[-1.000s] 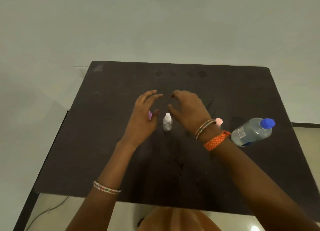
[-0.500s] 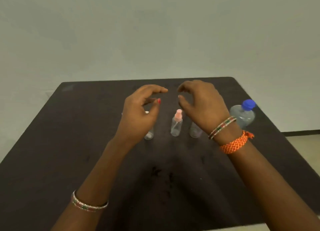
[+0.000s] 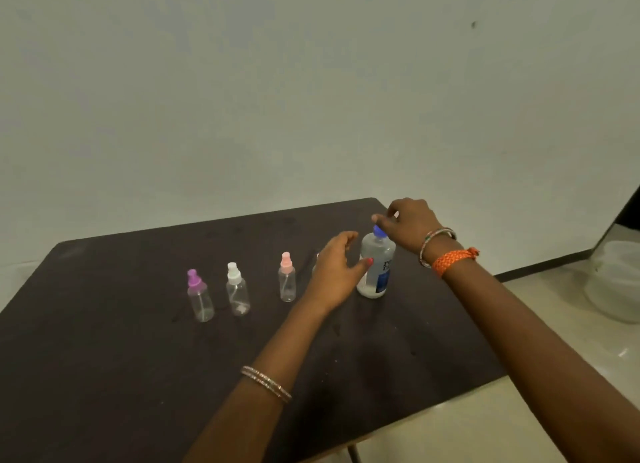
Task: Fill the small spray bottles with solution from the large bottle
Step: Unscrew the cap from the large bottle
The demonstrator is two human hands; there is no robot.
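Note:
The large clear bottle (image 3: 375, 272) with a blue cap (image 3: 378, 231) and blue label stands upright at the right of the dark table (image 3: 104, 341). My right hand (image 3: 410, 225) hovers over the cap with loosely curled fingers; the index finger reaches past the cap's top. My left hand (image 3: 337, 273) is spread beside the bottle's left side, its thumb at the bottle's wall. Three small clear spray bottles stand in a row: purple-capped (image 3: 200, 298), white-capped (image 3: 237, 291), pink-capped (image 3: 287, 282). A fourth is mostly hidden behind my left hand.
A pale translucent tub (image 3: 614, 282) sits on the floor to the right of the table. A plain wall rises behind the table's far edge. The table's near right corner lies under my right forearm.
Both hands left the middle spray bottles and swung right to the large bottle. The camera lifted and turned, so the spray bottles now line up at the left.

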